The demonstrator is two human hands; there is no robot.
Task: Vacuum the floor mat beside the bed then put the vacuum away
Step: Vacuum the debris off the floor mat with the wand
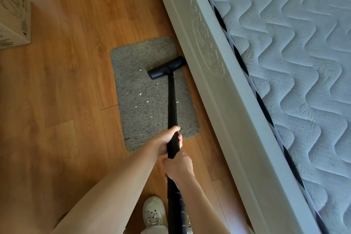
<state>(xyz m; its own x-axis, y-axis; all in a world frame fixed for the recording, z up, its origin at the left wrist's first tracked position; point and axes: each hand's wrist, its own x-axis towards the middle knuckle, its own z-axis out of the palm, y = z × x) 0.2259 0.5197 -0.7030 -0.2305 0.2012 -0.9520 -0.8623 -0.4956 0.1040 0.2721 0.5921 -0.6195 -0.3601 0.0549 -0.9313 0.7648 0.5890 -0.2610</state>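
Left hand (167,142) ahead of right hand (178,165), both gripping.

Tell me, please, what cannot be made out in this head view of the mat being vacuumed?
- Vacuum body: the black wand runs off the bottom edge, so the machine is unseen.
- Right hand fingers: curled under the wand, hidden by the hand's back.
- Mat strip under the nozzle: covered.
- White specks: too small to identify.
- Cardboard box: cut off by the left edge; print illegible.
- Left hand palm: hidden against the wand.
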